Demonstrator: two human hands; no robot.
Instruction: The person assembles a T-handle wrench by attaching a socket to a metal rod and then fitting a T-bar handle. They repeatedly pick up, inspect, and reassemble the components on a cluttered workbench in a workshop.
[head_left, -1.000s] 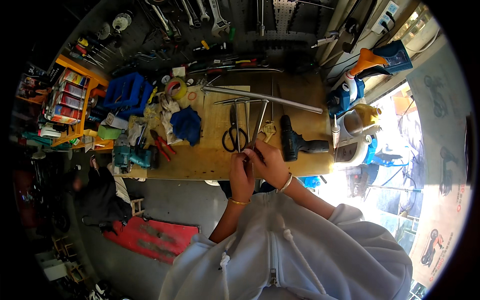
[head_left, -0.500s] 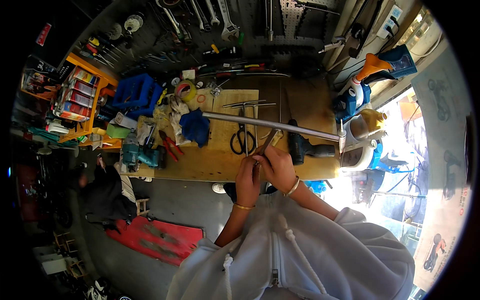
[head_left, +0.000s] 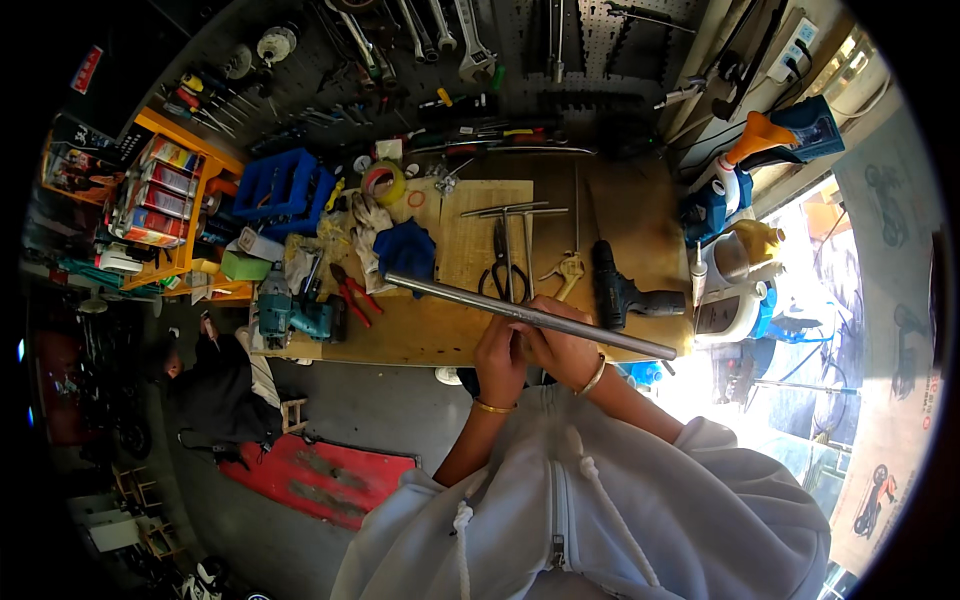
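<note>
A long round grey metal bar (head_left: 450,292) lies slantwise across the front of my hands, its left end higher up the picture and its right end nearer me. My right hand (head_left: 563,352) is closed at the middle of the bar, fingers bent around or behind it. Beside it, almost touching, my left hand (head_left: 498,358) is closed too, its fingertips meeting at the bar. What lies between the two hands is mostly hidden by them and the bar. Beyond them on the bench are T-handle wrenches (head_left: 514,209), black-handled scissors (head_left: 500,262) and a cordless drill (head_left: 625,290).
Red-handled pliers (head_left: 350,294), a blue cloth (head_left: 406,249), gloves (head_left: 368,225) and a blue crate (head_left: 283,188) are on the left of the wooden bench (head_left: 430,345). Bottles (head_left: 735,312) line the right. A person (head_left: 225,380) is low at left, near a red mat (head_left: 320,480).
The bar has come nearer to me and tilted more, right end lower. The flat brown stem seen between my hands and the bar is now hidden. The view has shifted slightly.
</note>
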